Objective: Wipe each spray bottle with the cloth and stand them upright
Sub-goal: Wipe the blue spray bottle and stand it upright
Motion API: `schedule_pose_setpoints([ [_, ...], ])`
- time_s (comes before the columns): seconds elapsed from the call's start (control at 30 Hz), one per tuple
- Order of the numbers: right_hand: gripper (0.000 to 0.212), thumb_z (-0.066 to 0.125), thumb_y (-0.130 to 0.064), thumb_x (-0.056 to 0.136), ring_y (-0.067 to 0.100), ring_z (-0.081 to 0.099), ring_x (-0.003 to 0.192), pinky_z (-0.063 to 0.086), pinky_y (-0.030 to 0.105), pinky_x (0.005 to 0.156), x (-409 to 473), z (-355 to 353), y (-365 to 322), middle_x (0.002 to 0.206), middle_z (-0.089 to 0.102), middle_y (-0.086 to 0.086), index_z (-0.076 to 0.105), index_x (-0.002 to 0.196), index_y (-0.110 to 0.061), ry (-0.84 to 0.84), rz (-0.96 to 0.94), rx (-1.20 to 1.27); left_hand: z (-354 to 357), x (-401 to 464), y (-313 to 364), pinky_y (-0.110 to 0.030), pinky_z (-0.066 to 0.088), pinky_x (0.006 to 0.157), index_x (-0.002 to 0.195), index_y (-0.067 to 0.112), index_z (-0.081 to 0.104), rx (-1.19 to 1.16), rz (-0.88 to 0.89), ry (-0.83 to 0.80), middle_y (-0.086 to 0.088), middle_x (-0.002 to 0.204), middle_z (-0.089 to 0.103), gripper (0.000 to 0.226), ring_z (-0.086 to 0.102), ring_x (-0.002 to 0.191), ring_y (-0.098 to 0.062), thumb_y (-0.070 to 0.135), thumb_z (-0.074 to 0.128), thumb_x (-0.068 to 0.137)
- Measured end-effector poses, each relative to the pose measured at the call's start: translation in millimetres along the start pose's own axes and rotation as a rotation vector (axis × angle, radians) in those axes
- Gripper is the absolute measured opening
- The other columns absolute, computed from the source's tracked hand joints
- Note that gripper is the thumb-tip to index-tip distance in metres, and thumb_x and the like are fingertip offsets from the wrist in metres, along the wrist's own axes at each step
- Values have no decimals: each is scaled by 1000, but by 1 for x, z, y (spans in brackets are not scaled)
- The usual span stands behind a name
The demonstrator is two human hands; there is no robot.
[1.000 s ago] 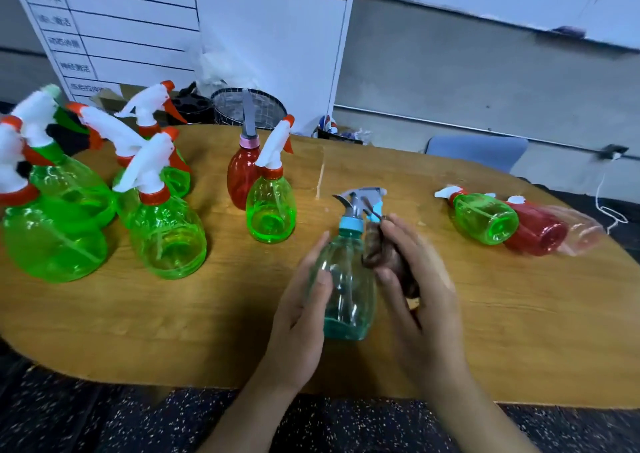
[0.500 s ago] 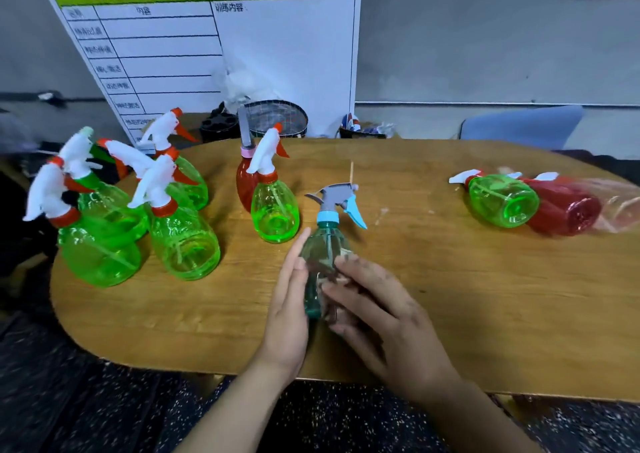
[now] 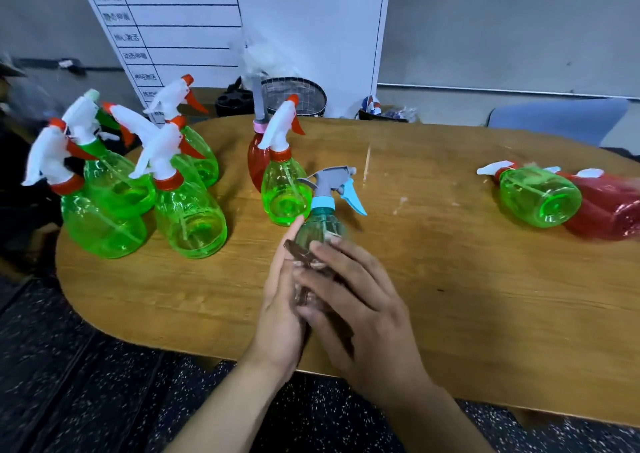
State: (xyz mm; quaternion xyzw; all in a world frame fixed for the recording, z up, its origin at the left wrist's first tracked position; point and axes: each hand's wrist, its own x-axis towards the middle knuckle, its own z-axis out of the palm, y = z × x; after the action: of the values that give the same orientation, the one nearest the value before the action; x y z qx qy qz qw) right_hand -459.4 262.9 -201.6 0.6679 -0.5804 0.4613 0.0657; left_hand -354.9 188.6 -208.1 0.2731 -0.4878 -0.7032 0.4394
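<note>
Teal spray bottle (image 3: 320,225) with grey head and light-blue trigger, upright at the tabletop's near middle, lower body hidden behind both hands. Dark brown cloth (image 3: 302,255) pressed against its side, mostly covered. Cluster of green bottles (image 3: 188,217) with white-and-orange heads standing upright at left; one more green bottle (image 3: 284,192) upright just behind the teal one, touching a red bottle (image 3: 256,161). Lying on their sides at right: green bottle (image 3: 540,198) and red bottle (image 3: 609,210), touching.
</note>
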Motion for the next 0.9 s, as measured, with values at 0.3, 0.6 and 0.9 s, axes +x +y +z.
schedule_pose_setpoints([
  [0.3,36,59,-36,105,12,50,139,46,40,113,25,2,8,149,57,-8,66,139,-25,99,310,73,3,1,5,-47,43,122,150,35,54,116,41,-13,4,152,63,44,57,143,-18,43,48,107],
  [0.6,32,76,-22,98,28,47,148,45,42,116,-10,6,11,151,57,6,74,130,-16,-61,-173,-20,-5,13,9,-28,61,87,149,34,55,-111,-56,-36,-12,126,77,46,76,110,-22,36,38,107],
  [0.9,34,59,-26,105,20,58,136,45,35,114,25,-2,32,142,63,-4,63,138,-20,130,375,471,-11,15,8,-44,53,113,157,37,43,152,-41,-134,1,150,64,107,60,141,-22,76,85,66],
])
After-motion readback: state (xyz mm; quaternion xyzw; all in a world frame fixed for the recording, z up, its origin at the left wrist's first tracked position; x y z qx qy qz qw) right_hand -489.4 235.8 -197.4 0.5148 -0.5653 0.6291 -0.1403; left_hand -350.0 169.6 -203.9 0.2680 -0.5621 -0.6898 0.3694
